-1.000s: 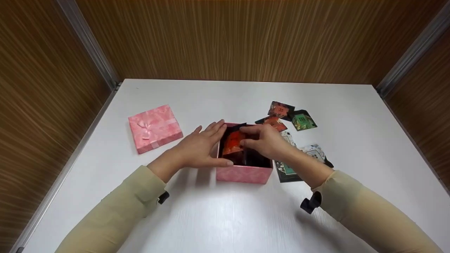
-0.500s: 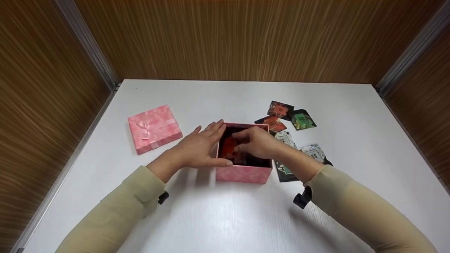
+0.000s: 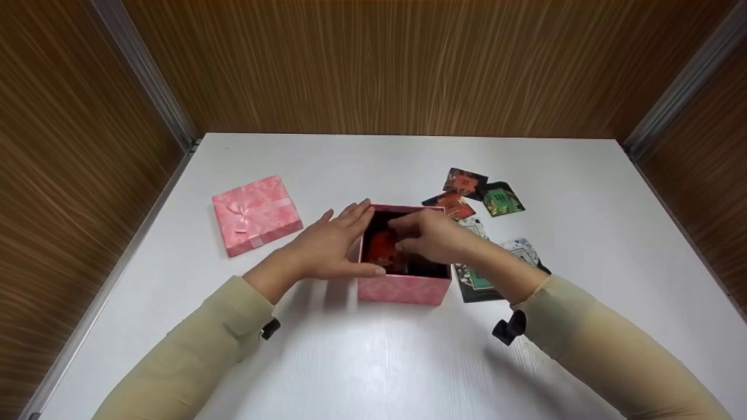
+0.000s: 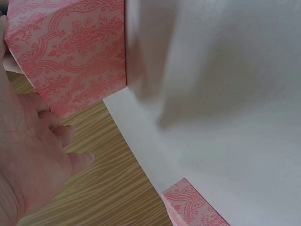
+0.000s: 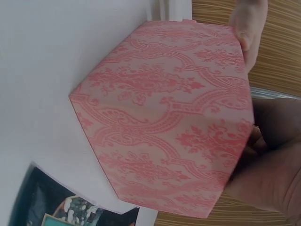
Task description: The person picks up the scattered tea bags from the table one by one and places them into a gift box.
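Observation:
A pink patterned box (image 3: 404,290) stands lidless in the middle of the table, its inside dark. My left hand (image 3: 327,248) rests along its left side, fingers straight toward the back corner and thumb by the front rim. Inside the box, against its left part, is a red-orange sachet (image 3: 382,251). My right hand (image 3: 435,236) reaches into the opening, pinching at the sachet with curled thumb and fingers; the fingertips are partly hidden. The right wrist view shows the box's outer wall (image 5: 155,103) beside the curled hand. In the left wrist view, the left hand (image 4: 37,150) touches the box (image 4: 75,52).
To the left lies the pink lid (image 3: 257,213) with a bow. Right of the box are loose sachets: a red one (image 3: 465,182), an orange one (image 3: 457,205), a green one (image 3: 503,199) and several white-and-green ones (image 3: 481,283). Wood-grain panels (image 3: 373,70) enclose the white table.
My right hand has lowered the red-orange sachet from the box's rim down inside, then shifted slightly right. My left hand has stayed at the box's side.

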Available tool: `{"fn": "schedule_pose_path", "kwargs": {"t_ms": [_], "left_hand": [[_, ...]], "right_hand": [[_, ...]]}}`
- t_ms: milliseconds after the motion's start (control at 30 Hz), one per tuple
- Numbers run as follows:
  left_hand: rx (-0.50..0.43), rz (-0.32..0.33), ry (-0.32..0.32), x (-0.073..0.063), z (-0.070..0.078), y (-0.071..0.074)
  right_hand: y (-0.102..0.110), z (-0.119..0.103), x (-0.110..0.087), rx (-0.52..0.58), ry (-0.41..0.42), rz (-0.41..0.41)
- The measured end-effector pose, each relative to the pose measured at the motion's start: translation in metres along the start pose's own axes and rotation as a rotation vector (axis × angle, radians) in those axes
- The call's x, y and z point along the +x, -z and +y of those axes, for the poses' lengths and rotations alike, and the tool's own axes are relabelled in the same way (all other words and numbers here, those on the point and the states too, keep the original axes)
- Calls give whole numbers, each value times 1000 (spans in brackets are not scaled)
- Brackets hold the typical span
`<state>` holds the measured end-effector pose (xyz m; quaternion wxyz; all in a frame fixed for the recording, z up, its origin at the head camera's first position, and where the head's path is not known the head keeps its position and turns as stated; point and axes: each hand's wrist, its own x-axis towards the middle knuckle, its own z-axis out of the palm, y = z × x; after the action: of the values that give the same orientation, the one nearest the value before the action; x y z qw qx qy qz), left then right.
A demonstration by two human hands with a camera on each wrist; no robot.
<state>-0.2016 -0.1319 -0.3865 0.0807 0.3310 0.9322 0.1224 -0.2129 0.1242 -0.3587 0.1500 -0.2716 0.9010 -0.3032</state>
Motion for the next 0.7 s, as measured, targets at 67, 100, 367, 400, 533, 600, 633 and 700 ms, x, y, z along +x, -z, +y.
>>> {"fn": "schedule_pose_path", "kwargs": {"t_ms": [67, 100, 367, 400, 533, 600, 633, 700], "left_hand": [[1, 0, 0, 0, 0, 0], [2, 0, 0, 0, 0, 0], [-1, -2, 14, 0, 1, -1], [0, -2, 14, 0, 1, -1], [12, -1, 12, 0, 1, -1], [19, -1, 8, -1, 1, -1], [22, -1, 8, -1, 1, -1], [24, -4, 9, -1, 1, -1]], "right_hand": [[6, 1, -4, 13, 15, 22], [10, 1, -7, 24, 23, 35], [55, 21, -27, 143, 6, 191], [61, 26, -30, 148, -2, 220], [81, 54, -37, 132, -48, 353], [90, 73, -40, 116, -79, 413], [94, 83, -41, 111, -96, 441], [100, 103, -43, 103, -130, 482]]}}
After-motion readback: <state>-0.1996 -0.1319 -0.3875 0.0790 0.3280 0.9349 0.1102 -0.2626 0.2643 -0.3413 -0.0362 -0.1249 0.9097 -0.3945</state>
